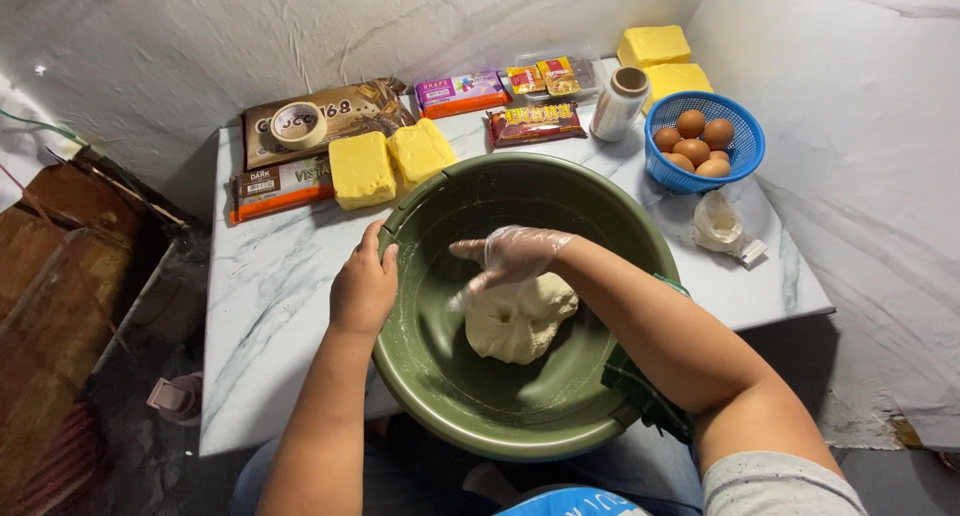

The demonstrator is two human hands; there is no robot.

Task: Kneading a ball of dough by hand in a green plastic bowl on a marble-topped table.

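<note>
We look down at a big green bowl (440, 376) that sits on the near edge of a white marble worktop (270, 306). A lump of pale dough (515, 326) lies in the bottom of the bowl, a bit to the right of the middle.

Our left hand (363, 289) is bare. It is curled over the left rim of the bowl and holds it. Our right hand (512, 256) wears a thin clear plastic glove. It rests on the top of the dough with the fingers spread and bent, pressing into it. It does not grip the dough all the way around.

At the far side of the worktop, just past the bowl, two yellow blocks of butter (392, 162) lie side by side. To their left are brown chocolate packs (290, 181), and a roll of tape (298, 124) sits on one of them. Farther right we see a purple and orange box (462, 92), small snack packs (545, 78) and a dark red pack (536, 123). A roll of clear wrap (620, 101) stands next to them. Two more yellow blocks (664, 61) sit in the far right corner. A blue basket (742, 156) near them holds brown eggs (692, 141). A small white bag (718, 221) lies on the worktop just near the basket.
</note>
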